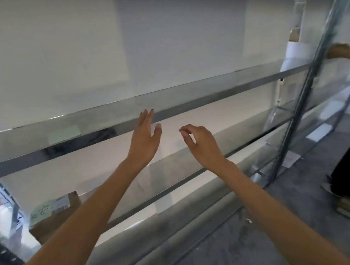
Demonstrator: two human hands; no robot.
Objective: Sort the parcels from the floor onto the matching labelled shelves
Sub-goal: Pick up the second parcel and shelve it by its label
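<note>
Both bare arms reach up toward a metal shelving unit whose middle shelf [166, 102] runs across the view. The left hand [145, 139] is spread flat and empty, its fingertips [145, 114] at the shelf's front edge, though the blur hides whether they touch it. The right hand [201, 145] hangs just beside it, apart from the shelf, fingers loosely curled with thumb and forefinger nearly meeting, holding nothing. A pale green label [64, 134] sits on the shelf edge, left of the hands. On the lower shelf [194, 160], far left, rests a brown cardboard parcel [55, 215] with a green sticker. At right, beyond the upright post [308, 86], another person's arm [345, 53] reaches toward the neighbouring rack.
</note>
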